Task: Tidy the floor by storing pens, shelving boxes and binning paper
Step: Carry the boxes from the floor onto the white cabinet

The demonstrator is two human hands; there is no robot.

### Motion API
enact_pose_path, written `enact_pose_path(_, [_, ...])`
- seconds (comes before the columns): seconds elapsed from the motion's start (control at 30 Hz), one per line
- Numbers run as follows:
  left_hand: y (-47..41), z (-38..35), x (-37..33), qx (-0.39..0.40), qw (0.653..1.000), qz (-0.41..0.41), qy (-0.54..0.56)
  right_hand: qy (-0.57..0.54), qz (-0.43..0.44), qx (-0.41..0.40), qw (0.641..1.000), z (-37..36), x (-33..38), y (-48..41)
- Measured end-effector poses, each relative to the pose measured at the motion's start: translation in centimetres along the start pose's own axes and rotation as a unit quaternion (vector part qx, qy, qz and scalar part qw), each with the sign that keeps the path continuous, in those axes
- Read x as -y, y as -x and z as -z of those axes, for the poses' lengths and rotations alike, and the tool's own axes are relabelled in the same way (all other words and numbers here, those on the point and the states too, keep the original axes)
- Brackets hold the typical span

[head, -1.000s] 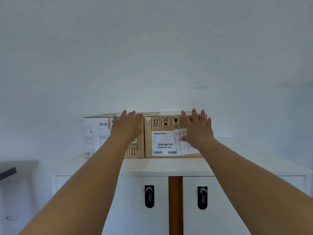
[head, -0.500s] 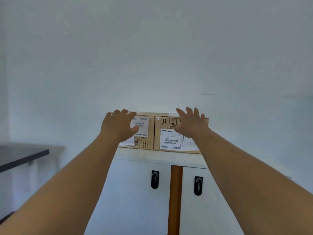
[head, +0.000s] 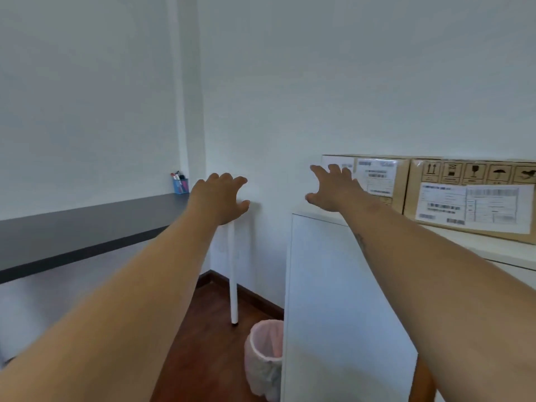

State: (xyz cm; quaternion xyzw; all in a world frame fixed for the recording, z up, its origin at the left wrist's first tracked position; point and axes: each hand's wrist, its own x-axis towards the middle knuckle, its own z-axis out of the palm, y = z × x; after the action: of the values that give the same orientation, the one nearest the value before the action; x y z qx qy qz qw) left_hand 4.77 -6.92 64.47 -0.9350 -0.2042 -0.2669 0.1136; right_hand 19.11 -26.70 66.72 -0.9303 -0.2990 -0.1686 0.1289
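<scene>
Two cardboard boxes with white shipping labels stand side by side on the white cabinet (head: pixel 333 285): a left box (head: pixel 377 175) and a right box (head: pixel 470 198). My right hand (head: pixel 333 190) hovers with fingers spread in front of the left box's corner, holding nothing. My left hand (head: pixel 220 198) is stretched out in the air to the left of the cabinet, fingers apart and empty. A blue pen holder (head: pixel 180 184) with pens stands at the far end of the dark desk (head: pixel 72 230). A bin (head: pixel 265 361) with a pinkish liner sits on the floor beside the cabinet.
The desk's white leg (head: pixel 233 274) stands between desk and cabinet. Dark wooden floor (head: pixel 203 329) shows in the gap. White walls meet in a corner behind the desk.
The view has swung left, so the boxes now sit at the right. Both hands have come off the boxes and hang open in the air; desk, pen holder and bin came into view.
</scene>
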Motion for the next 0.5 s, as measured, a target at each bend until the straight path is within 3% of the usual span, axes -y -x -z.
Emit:
enact_pose_path(0.23, [9.6,0.8,11.0,0.056,0.990,0.123,-0.048,-0.078,0.138,0.057,0.986,-5.3,14.5,0.1])
enact_pose_path(0.5, [23.7,2.5,21.8,0.092,0.939,0.316,-0.101,-0.113,0.339,0.108,0.928,-11.7,32.9,4.7])
